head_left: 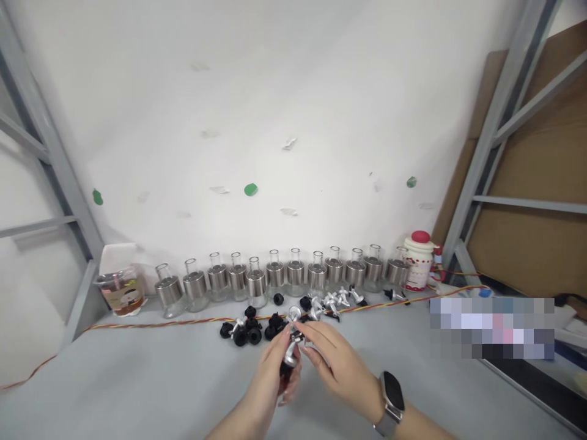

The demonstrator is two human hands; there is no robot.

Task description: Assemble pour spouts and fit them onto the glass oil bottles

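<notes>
My left hand (272, 368) is closed around a silver pour spout (290, 357) with a dark lower end, held tilted above the front of the table. My right hand (337, 360), with a watch on the wrist, pinches at the spout's upper tip; its fingertips partly hide that small part. Just beyond my hands lie loose black caps (254, 335) and several other silver pour spouts (331, 300). Behind them stands a row of glass bottles (255, 282) with steel sleeves and open necks.
A red-and-yellow twisted wire (183, 322) runs across the grey table (151, 379). At the back left is a lidded plastic cup (121, 296); a white jar with a red knob (418, 263) stands back right. Grey metal frames (481, 146) flank both sides.
</notes>
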